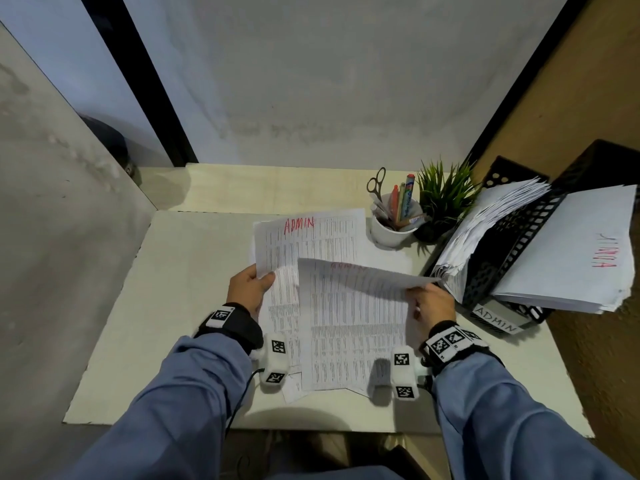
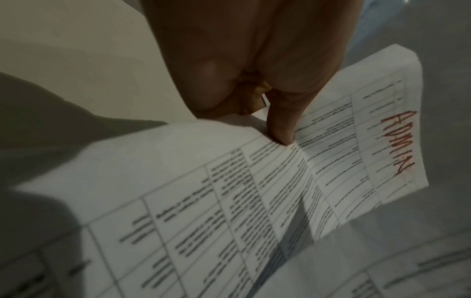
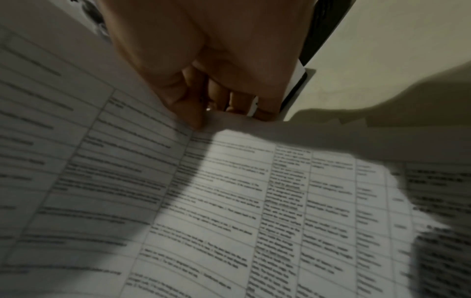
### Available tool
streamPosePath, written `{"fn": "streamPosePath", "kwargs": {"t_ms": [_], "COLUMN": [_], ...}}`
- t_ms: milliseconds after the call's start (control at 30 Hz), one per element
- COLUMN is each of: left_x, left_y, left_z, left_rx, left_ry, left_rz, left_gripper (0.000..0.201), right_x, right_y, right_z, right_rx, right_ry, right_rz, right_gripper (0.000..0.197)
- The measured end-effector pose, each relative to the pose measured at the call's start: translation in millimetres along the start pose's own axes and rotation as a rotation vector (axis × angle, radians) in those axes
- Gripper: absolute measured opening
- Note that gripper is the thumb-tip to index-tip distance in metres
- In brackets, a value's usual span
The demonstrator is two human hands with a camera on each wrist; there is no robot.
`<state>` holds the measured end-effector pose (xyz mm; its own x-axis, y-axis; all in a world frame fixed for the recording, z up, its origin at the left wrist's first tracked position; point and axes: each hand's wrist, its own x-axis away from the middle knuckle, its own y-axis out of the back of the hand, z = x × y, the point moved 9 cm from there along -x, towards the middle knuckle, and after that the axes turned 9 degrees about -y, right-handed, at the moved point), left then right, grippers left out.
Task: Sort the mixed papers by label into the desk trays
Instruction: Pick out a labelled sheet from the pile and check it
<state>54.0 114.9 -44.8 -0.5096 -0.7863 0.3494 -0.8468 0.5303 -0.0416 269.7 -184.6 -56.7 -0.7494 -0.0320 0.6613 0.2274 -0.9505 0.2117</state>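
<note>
Hands [image 1: 250, 289] hold sheets [image 1: 349, 327] over cream desk [image 1: 180, 306].

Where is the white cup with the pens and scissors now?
In the head view, the white cup stands at the far right of the desk, immediately left of the small green plant and behind the printed sheets.

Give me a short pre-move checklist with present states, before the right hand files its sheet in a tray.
1. Right hand grips the lifted sheet at its right edge: ok.
2. Lifted sheet's red label readable: partly; looks like ADMIN, foreshortened.
3. Left hand pinches the remaining sheet, labelled ADMIN: ok.
4. Tray with ADMIN tag beside the right hand: ok.
5. Room in that tray: cannot tell; its paper stack overhangs the front.
6. Single sheet lifted, none stuck beneath: cannot tell.
</note>
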Motion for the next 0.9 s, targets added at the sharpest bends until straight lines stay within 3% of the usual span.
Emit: {"fn": "streamPosePath", "kwargs": {"t_ms": [200,267,467,600,800,900], "left_x": [7,10,11,13,14,14], "left_y": [-18,-26,-23,-20,-19,-19], "left_z": [-3,-5,-6,-5,-6,-5], "left_rx": [-0.074,-0.092,-0.091,-0.02,-0.03,-0.01], "left_ry": [-0.015,-0.018,-0.028,-0.019,-0.015,0.002], "left_rz": [0.084,0.114,0.11,0.108,0.101,0.087], "left_gripper": [0.027,0.034,0.029,0.023,0.027,0.036], "right_x": [13,16,20,10,6,10], "right_y": [-24,-32,-25,-19,-20,-24], "right_z": [12,18,28,18,17,15], "right_rx": [-0.021,-0.029,-0.111,-0.117,-0.024,-0.063], "right_ry": [0.05,0.074,0.131,0.124,0.128,0.14], "right_rz": [0.107,0.124,0.067,0.061,0.059,0.104], "right_gripper": [0.026,0.025,0.032,0.024,0.028,0.04]}}
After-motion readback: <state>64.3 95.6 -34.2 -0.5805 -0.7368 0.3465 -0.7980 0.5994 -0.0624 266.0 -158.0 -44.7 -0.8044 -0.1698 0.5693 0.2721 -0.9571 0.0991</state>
